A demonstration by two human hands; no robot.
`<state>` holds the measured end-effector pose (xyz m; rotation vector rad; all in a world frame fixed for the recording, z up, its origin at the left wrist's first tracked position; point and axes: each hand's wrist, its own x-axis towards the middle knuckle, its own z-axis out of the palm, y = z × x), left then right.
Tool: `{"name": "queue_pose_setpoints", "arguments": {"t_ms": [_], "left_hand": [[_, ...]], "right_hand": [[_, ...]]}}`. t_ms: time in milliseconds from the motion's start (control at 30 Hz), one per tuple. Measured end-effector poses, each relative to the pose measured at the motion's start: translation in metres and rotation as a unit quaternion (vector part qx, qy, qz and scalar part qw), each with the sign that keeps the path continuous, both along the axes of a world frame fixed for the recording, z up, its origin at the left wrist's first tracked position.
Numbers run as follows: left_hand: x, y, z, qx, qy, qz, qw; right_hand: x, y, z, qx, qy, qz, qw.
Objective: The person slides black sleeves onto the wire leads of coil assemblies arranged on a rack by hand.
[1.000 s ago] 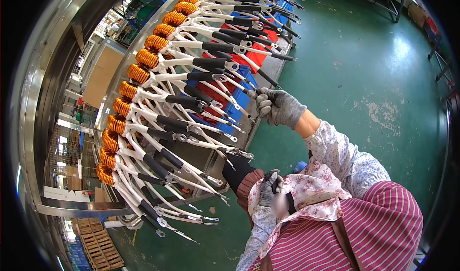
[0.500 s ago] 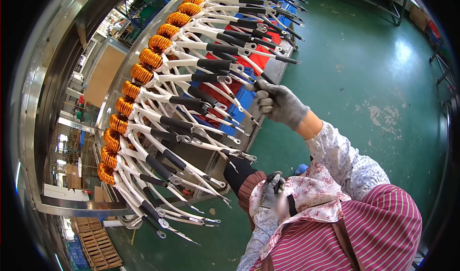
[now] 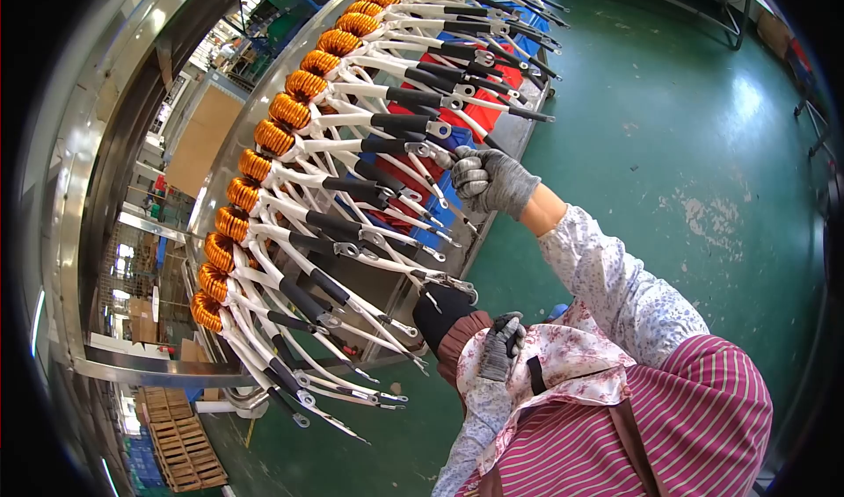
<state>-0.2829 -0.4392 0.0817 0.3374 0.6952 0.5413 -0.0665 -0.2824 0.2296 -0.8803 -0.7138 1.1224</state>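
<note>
My right hand point(image 3: 494, 181), in a grey glove, is reached out over the ends of the hanging cables. Its fingers are curled round a thin cable end at a metal lug point(image 3: 442, 158); the tip is partly hidden. Close to my body, my left hand point(image 3: 503, 348), also gloved, is closed, and what it holds cannot be made out. Several copper-wound rings point(image 3: 274, 137) stand in a curved row. From them run white cables point(image 3: 338, 121) with black sleeves point(image 3: 400, 123) and metal lugs, pointing towards me.
Red bins point(image 3: 479, 110) and blue bins point(image 3: 453, 141) sit under the cables. A metal frame point(image 3: 167, 372) passes at the left, with wooden pallets point(image 3: 180, 440) below it. Green floor point(image 3: 633, 137) lies to the right, and a table leg point(image 3: 745, 24) shows at the top right.
My right hand has shifted slightly left, to beside a cable lug, its fingers still curled. The row of rings and cables appears a little further right. My left hand stays by my body.
</note>
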Motion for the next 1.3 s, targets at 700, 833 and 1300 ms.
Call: {"name": "queue_pose_setpoints", "arguments": {"t_ms": [700,833,1300], "left_hand": [[-0.009,-0.01,-0.052,-0.033,-0.006,0.124,0.992],[0.003,-0.027,-0.001,0.003,0.119,0.158,0.98],[-0.031,-0.071,-0.041,-0.011,0.057,0.186,0.981]], "right_hand": [[0.009,-0.008,0.006,-0.009,0.036,0.144,0.989],[0.019,0.014,-0.015,-0.014,0.386,0.382,0.84],[0.023,0.031,-0.001,0.001,0.546,0.487,0.682]]}}
